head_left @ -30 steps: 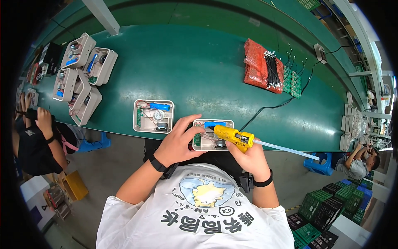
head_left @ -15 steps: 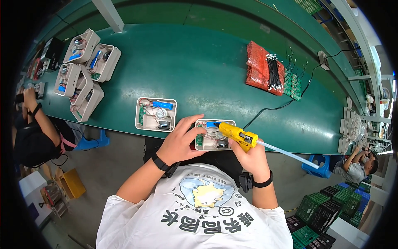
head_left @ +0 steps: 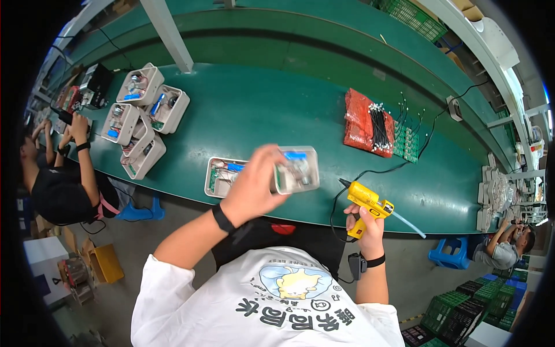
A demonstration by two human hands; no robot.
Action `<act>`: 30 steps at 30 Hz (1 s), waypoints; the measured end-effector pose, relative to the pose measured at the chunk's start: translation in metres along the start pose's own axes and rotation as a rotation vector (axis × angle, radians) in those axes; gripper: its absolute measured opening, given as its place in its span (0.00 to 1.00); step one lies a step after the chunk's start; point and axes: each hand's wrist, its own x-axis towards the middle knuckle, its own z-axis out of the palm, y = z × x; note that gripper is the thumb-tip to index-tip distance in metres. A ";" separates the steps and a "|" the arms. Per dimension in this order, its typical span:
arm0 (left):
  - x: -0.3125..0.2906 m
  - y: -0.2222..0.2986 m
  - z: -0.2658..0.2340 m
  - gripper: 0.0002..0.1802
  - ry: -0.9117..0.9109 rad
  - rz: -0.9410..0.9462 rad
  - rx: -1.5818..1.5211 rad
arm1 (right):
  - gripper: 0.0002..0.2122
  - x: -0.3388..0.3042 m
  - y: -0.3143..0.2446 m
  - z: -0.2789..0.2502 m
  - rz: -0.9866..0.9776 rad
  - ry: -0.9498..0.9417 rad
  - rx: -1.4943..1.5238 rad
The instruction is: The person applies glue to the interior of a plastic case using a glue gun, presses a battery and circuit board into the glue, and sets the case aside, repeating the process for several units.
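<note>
My left hand (head_left: 255, 184) grips the left side of a white plastic housing (head_left: 306, 184), held up off the table and smeared by motion. A blue battery (head_left: 295, 155) shows along its far edge; its other parts are blurred. Partly behind that hand, a second housing (head_left: 211, 191) lies on the table with a green board and a blue cell inside. To the right, my right hand (head_left: 370, 226) is wrapped round the handle of a yellow hot glue gun (head_left: 365, 196). The gun's dark nozzle points up and left, away from the housing, and a clear glue stick (head_left: 409, 224) sticks out of its back.
On the green table (head_left: 248, 110), several stacked housings (head_left: 139, 84) stand at the left. A red bubble-wrap pack (head_left: 359, 124) with black cables lies beside green circuit boards (head_left: 407, 141). A black cord (head_left: 370, 171) crosses the right side. Co-workers sit at both ends.
The housing has been lifted and moved up and away from my lap edge in my left hand. My right hand has drawn the glue gun out of it, to the right.
</note>
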 end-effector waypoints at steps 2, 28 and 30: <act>0.025 -0.026 -0.011 0.40 0.096 -0.074 0.006 | 0.12 0.006 0.014 -0.009 -0.025 0.020 0.080; -0.045 -0.025 -0.033 0.35 -0.154 -0.080 -0.012 | 0.11 0.012 0.041 -0.001 -0.083 0.061 0.050; -0.045 -0.031 -0.030 0.25 -0.107 -0.147 -0.085 | 0.10 0.010 0.042 -0.001 -0.086 0.055 0.024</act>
